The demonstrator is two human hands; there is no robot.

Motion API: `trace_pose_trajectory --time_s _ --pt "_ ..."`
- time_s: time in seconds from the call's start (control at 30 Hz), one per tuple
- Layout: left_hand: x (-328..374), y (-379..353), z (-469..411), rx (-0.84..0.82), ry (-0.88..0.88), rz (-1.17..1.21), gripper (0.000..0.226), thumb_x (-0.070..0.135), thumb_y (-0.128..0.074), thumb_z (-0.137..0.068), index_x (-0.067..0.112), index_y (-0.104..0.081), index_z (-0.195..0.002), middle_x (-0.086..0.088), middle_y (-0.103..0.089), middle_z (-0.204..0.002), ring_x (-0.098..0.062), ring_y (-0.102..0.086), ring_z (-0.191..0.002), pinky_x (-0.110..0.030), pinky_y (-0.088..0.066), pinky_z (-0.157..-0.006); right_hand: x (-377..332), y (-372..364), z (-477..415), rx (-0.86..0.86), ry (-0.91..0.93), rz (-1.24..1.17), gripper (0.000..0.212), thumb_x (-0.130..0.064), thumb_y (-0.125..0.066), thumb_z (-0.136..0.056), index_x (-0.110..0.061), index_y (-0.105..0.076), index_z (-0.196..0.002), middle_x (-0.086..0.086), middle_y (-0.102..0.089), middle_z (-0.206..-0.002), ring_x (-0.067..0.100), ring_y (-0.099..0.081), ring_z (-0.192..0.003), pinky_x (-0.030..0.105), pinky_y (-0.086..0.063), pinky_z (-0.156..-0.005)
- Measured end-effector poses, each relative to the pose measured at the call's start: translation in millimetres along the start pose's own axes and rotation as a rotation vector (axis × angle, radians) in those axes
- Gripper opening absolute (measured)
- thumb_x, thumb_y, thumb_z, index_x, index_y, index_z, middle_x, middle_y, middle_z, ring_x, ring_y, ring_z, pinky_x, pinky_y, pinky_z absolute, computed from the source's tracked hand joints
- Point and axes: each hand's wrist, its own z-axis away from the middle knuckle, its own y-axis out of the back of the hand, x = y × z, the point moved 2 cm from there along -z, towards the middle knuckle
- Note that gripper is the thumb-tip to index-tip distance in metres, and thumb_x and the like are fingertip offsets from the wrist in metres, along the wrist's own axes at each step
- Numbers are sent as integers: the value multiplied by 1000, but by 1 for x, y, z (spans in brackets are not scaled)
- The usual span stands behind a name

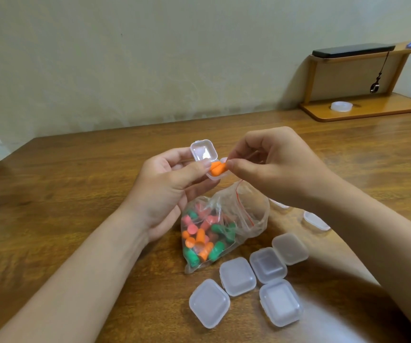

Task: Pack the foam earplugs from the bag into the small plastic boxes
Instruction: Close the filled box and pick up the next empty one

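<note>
earplugs: the orange earplugs (pixel 218 168) sit in the open box (pixel 213 179); my right hand (pixel 271 167) pinches one at its end.
left grip: my left hand (pixel 167 186) curls round the box, thumb at its rim, lid (pixel 204 151) tipped up behind.
step: seating this pair, i judge.
next: let go, then press the lid down without squeezing foam out.
below the grip: the bag (pixel 224 231) lies open, many plugs left.
nearer me: closed boxes (pixel 238 276) wait on the table (pixel 75 181).
</note>
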Motion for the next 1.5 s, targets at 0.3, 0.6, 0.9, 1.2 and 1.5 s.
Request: trace_pose_trajectory --time_s 0.3,0.6,0.9,1.2,1.5 --pt "2 1 0 -65 69 77 35 8 -62 -90 2 -65 -124 -17 -75 -108 -18 -74 -93 -24 -61 -77 -3 2 4 -118 123 -21 63 -42 -72 -79 -28 -54 -138 -12 -64 -120 -1 -63 -107 23 -57 -84" --pt "1 -3 4 -169 15 -100 43 17 -70 -80 14 -68 -123 -12 -75 -111 -22 -72 -95 -28 -60 -76 -2 4 4 -68 150 -2 59 -28 -71 -86 -27 -51 -141 -11 -65 -121 -1 -64 -107 31 -59 -85" --pt "-4 3 0 -37 -473 -539 29 17 -76 -85 9 -70 -112 -10 -74 -102 -25 -72 -95 -40 -63 -69 -4 4 3 35 214 20 27 -35 -66 -85 -18 -73 -104 -11 -71 -93 4 -68 -89 28 -58 -73" --pt "-3 7 -1 -26 -585 -656 20 11 -75 -88 18 -73 -107 1 -73 -100 -22 -70 -94 -38 -63 -68 -1 1 3 -3 203 65 23 -24 -71 -89 -21 -73 -112 -13 -72 -97 -1 -66 -91 24 -56 -76" --pt "-4 9 -2 -2 -592 -721 21 14 -74 -87 15 -74 -108 -4 -72 -102 -22 -70 -95 -45 -63 -72 -2 -1 2 6 211 128 18 -26 -69 -89 -22 -75 -106 -15 -71 -93 -2 -64 -89 16 -53 -76"
